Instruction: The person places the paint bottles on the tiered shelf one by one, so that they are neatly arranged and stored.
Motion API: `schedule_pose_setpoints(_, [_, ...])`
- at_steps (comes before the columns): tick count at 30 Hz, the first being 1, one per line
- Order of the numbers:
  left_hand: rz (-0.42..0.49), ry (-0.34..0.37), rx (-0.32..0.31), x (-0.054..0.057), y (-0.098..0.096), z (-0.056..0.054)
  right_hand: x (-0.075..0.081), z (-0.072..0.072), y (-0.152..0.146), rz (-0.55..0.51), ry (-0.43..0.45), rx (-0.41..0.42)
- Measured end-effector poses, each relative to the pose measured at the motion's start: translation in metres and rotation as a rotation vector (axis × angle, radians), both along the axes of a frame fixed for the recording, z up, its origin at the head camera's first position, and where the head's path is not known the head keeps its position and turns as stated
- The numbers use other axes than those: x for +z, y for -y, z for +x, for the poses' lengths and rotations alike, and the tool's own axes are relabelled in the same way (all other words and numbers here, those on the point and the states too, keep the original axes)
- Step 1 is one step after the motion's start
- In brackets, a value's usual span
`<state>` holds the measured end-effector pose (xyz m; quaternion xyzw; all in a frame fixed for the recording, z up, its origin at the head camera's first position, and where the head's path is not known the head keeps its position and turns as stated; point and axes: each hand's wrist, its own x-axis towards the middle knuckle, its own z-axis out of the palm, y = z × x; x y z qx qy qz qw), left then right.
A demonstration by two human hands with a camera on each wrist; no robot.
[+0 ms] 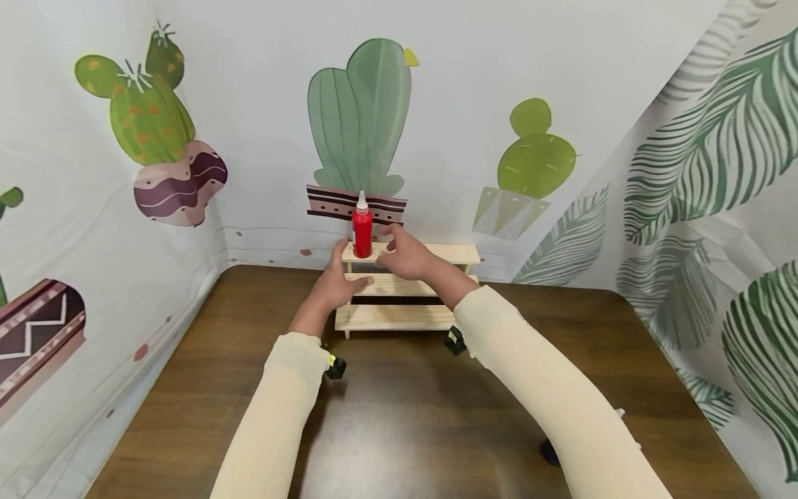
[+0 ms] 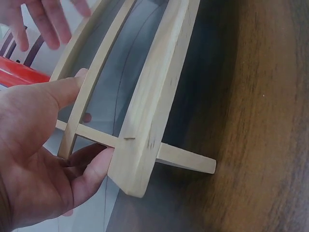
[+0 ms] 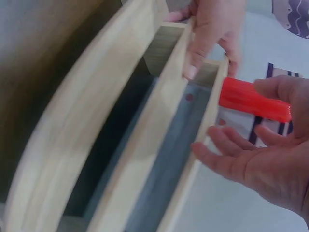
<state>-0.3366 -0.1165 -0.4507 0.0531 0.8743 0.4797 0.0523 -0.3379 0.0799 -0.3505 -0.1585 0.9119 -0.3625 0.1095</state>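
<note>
A three-tier wooden shelf rack [image 1: 399, 317] stands near the back of the table. On its top tier, toward the left end, a red squeeze bottle [image 1: 362, 232] with a white pointed cap stands upright. My left hand [image 1: 334, 286] grips the rack's left end, its thumb on the middle plank [image 3: 152, 130] in the right wrist view. Just right of the bottle is my right hand [image 1: 406, 258], fingers apart and loosely bent. Its fingertips [image 3: 200, 149] reach the top plank's edge; whether the thumb touches the bottle, I cannot tell.
The brown wooden table [image 1: 399, 416] has a patterned wall covering [image 1: 249, 125] with printed cacti close behind it. A small dark object [image 1: 549, 452] lies at the right, partly hidden by the right sleeve [image 1: 548, 381].
</note>
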Motion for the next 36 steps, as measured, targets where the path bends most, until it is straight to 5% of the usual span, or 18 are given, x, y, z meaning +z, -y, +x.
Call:
schedule_pose_setpoints(9, [0.017, -0.001, 0.009, -0.005, 0.002, -0.002, 0.019, 0.01, -0.007, 0.262, -0.004, 0.136])
schedule_pose_setpoints(36, [0.024, -0.016, -0.001, -0.003, 0.0, 0.0, 0.068, 0.064, -0.046, 0.54, 0.166, 0.384])
